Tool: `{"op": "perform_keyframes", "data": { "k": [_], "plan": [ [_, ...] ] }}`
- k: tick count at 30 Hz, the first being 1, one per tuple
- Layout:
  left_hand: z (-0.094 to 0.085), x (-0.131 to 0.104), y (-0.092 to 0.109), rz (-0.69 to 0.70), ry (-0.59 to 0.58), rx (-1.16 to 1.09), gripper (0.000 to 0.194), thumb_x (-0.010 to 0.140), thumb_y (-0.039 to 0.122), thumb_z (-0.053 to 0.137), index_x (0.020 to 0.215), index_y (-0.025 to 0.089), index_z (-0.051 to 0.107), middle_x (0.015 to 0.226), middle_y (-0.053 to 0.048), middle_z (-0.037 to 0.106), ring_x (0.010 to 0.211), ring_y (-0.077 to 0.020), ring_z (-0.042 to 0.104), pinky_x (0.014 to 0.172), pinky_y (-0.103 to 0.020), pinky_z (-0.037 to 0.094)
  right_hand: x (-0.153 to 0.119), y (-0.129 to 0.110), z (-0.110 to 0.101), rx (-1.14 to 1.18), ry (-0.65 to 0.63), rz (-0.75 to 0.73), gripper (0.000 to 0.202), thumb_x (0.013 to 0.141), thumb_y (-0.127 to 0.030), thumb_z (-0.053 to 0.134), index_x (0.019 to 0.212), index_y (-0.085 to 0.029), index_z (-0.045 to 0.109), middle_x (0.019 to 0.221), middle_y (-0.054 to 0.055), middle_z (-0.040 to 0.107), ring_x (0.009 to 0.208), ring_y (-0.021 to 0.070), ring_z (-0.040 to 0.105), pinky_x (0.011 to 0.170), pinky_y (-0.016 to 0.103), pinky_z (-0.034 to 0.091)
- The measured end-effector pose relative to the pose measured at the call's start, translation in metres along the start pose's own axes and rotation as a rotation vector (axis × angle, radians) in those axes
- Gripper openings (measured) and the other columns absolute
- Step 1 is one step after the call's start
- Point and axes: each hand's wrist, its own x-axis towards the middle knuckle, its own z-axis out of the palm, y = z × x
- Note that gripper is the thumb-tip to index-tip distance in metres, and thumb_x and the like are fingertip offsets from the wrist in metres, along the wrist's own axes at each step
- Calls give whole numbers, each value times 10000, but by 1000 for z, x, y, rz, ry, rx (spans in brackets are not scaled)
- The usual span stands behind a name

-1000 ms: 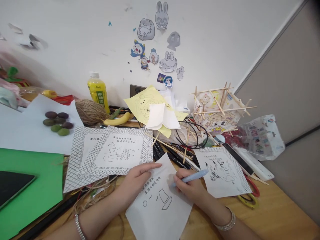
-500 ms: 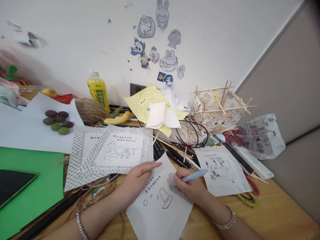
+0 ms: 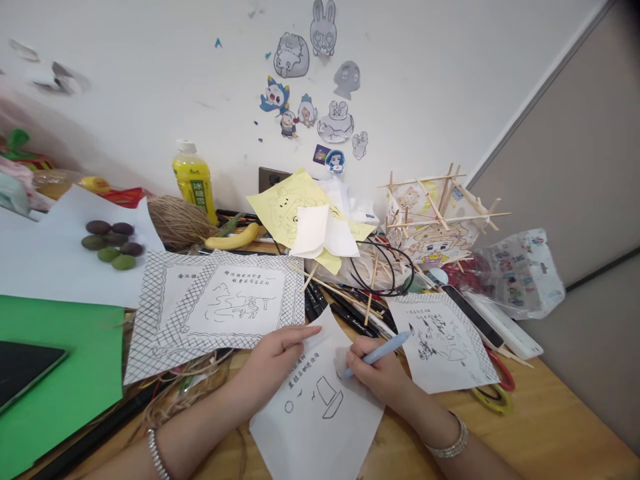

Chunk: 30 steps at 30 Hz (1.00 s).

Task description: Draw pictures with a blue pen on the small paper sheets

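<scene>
A white sheet [image 3: 320, 440] lies turned cornerwise on the wooden table, with lines of characters, a drawn sailboat, a small circle and bird marks. My right hand [image 3: 375, 367] grips a light blue pen [image 3: 387, 347], its tip at the paper right of the sailboat's top. On the sheet's upper left edge rests my left hand [image 3: 283, 357], index finger stretched towards the top corner and nothing held; its palm covers part of the writing. To the left are bordered drawings [image 3: 245, 303], and another drawing [image 3: 440, 340] lies to the right.
Fruits [image 3: 113, 245], a ball of twine [image 3: 177, 221], a yellow bottle [image 3: 194, 180] and a banana [image 3: 233, 238] stand or lie at the back left. Black markers [image 3: 350, 317] lie beyond the sheet. A stick frame [image 3: 440, 213] stands back right, near a phone [image 3: 473, 317].
The pen and my right hand have shifted slightly down the sheet, with the pen tip a little lower. My left hand stays on the paper. The whole view has moved slightly.
</scene>
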Motion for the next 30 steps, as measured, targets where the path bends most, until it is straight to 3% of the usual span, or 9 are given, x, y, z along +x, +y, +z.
{"op": "perform_keyframes", "data": {
  "k": [4,10,19,30],
  "plan": [
    [0,1,-3,69,-2,158,318,632,189,589,905,257,736,1123,-32,650,1113,-289,524,1054,-401,287,0,4,1,-9,46,-17,333,778,-320,477,501,-204,333,462,-32,435,468,108,407,465,240,324],
    [1,2,-6,119,-8,262,320,679,214,561,950,259,725,1141,-42,641,1089,-286,542,1029,-402,323,0,4,0,-65,8,-33,298,781,-298,460,509,-198,389,489,-16,480,491,121,443,493,252,335],
    [-1,3,-11,163,-15,316,333,698,219,541,979,259,715,1142,-30,641,1068,-270,559,1007,-394,361,-1,4,-1,-86,20,-82,331,798,-298,454,498,-201,352,472,-27,439,473,112,409,481,245,317],
    [4,1,-12,218,-42,625,455,675,148,502,1093,243,655,1206,-21,605,1122,-206,541,1004,-347,393,0,1,0,-118,54,-41,310,780,-324,404,504,-210,321,481,-19,425,493,128,427,490,253,304]
  ]
}}
